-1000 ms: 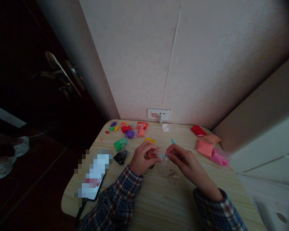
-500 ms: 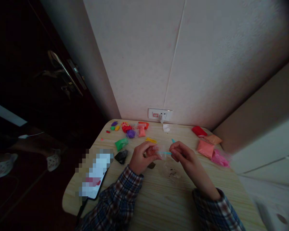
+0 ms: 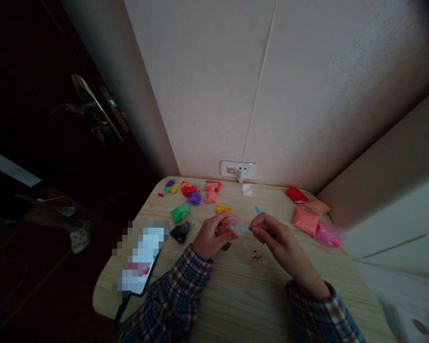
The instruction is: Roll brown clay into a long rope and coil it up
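My left hand (image 3: 210, 237) is curled around a small clear plastic bag (image 3: 239, 223), its fingers closed. In my right hand (image 3: 273, 234) a thin light-blue modelling tool (image 3: 245, 230) is pinched, its far end sticking up past the knuckles. The tool's tip points left and reaches to the bag's opening; how far inside it goes I cannot tell. Under the left hand a dark brownish piece (image 3: 226, 246) shows on the table. Between the hands lies a clear plastic sheet or bag (image 3: 256, 257) with dark specks. A yellow packet (image 3: 223, 208) lies just beyond the left fingers.
Green (image 3: 179, 213), black (image 3: 180, 232) and purple (image 3: 194, 198) clay packets lie left, near small fruit-shaped pieces (image 3: 173, 189). A phone (image 3: 143, 262) lies on the left edge. Red, salmon (image 3: 305, 221) and pink (image 3: 327, 235) packets lie right. A person's clog (image 3: 80, 238) shows on the floor.
The right hand shifted slightly right, then back left, with the tool's tip staying at the bag. At far left, the person's feet have moved.
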Demonstrator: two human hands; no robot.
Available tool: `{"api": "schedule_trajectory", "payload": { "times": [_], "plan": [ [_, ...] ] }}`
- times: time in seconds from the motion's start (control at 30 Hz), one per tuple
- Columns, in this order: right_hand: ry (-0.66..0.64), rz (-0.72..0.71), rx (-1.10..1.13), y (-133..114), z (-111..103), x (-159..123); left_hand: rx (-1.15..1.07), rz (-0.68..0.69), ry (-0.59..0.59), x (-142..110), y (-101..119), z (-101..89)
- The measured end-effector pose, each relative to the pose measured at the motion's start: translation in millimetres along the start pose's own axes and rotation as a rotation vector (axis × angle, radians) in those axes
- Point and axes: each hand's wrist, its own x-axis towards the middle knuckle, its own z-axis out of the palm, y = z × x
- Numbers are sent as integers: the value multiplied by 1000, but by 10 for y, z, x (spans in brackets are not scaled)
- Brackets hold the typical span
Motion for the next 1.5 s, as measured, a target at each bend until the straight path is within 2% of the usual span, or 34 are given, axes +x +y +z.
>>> {"api": "schedule_trajectory", "payload": {
  "times": [0.13, 0.37, 0.53, 0.63, 0.8, 1.0, 1.17, 1.3, 1.5],
  "plan": [
    [-18, -68, -126, -42, -46, -10, 40, -8, -75, -1, 41, -35],
    [-4, -213, -221, -54, -65, -22, 81, -15, -121, 6, 79, -31],
    [13, -228, -288, -51, -24, -13, 133, 6, -168, 14, 64, -7],
    [18, -235, -328, -51, 19, -15, 161, -21, -145, 16, 55, 1],
    [51, -276, -405, -56, 44, -26, 247, -102, -29, 15, 32, 6],
    [130, -338, -515, -69, 14, -42, 267, -54, 53, 11, 31, 12],
    [225, -272, -470, -71, -2, -54, 285, -40, 110, 0, 58, 0],
    [195, -188, -385, -60, 3, -47, 252, -44, 91, -5, 62, -5],
    [125, -245, -359, -45, -7, -20, 162, 1, -44, 10, 88, -11]
  ]
}}
